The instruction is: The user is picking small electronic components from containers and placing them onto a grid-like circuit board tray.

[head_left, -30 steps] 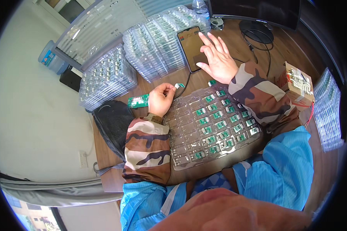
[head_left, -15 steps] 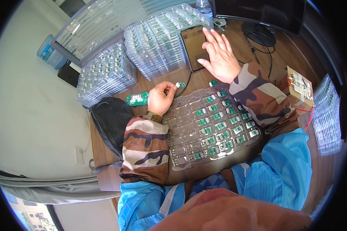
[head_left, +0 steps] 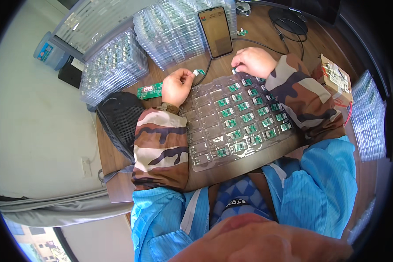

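My left hand (head_left: 174,87) is closed in a pinch on a small green circuit board (head_left: 199,72) with a white part on it. Beside that hand, partly covered by it, lies a longer green board (head_left: 150,91) with a lit digit display. My right hand (head_left: 254,62) is lowered to the table by the tray's far edge, fingers together on another small circuit board (head_left: 234,70), of which only a green edge shows. Below both hands lies a clear plastic tray (head_left: 201,131); several small green boards sit in its middle and right pockets, while the left columns hold none.
A phone (head_left: 216,32) stands upright behind my hands, against tall stacks of filled clear trays (head_left: 168,35). A lower tray stack (head_left: 113,65) and a black mesh bag (head_left: 115,122) are at left. At right are a cardboard box (head_left: 334,78), cables (head_left: 288,32) and more stacked trays (head_left: 367,118).
My right hand has come down from the phone screen to the small board at the tray's far edge and closed on it. My left hand keeps its pinch. The whole view has shifted slightly.
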